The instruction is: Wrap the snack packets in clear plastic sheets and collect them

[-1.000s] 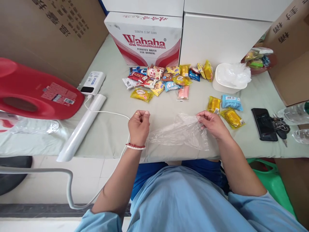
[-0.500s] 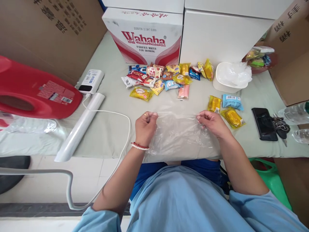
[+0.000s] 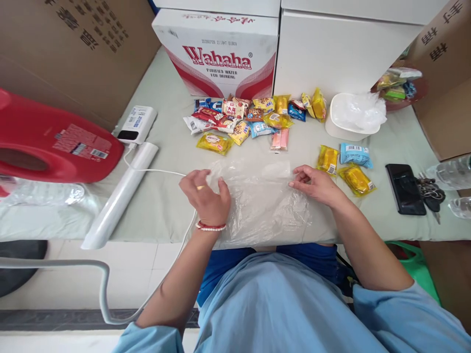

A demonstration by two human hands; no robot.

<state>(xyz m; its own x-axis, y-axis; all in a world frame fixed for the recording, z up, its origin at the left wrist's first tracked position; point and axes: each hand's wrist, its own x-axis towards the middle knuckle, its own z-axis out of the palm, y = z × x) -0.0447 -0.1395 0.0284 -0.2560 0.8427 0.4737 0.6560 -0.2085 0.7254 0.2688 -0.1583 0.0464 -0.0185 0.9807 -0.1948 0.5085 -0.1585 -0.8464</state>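
Note:
A clear plastic bag (image 3: 263, 206) lies spread flat on the cloth-covered table in front of me. My left hand (image 3: 208, 196) is at its left edge, thumb and fingers apart, holding nothing. Over at the bag's upper right corner is my right hand (image 3: 314, 185), its thumb and fingertips parted with a gap between them. Whether the right fingertips touch the film is hard to see. Beyond the bag lies a pile of wrapped snacks (image 3: 233, 109), with a yellow packet (image 3: 214, 143) nearest the left hand. Two yellow packets (image 3: 356, 179) and a blue packet (image 3: 355, 154) sit beyond my right hand.
A white tub (image 3: 336, 125) holds crumpled clear plastic. At right are a black phone (image 3: 405, 189) and keys (image 3: 430, 193). On the left stand a red jug (image 3: 73, 142), a white roll (image 3: 121, 196) and a white device (image 3: 138, 125) with a cable. A Wahaha box (image 3: 221, 54) stands behind.
Both hands have let go of the bag's upper edge. My left hand has moved left and spread its fingers; the right has shifted slightly left. The bag now lies flatter, extending farther up the table.

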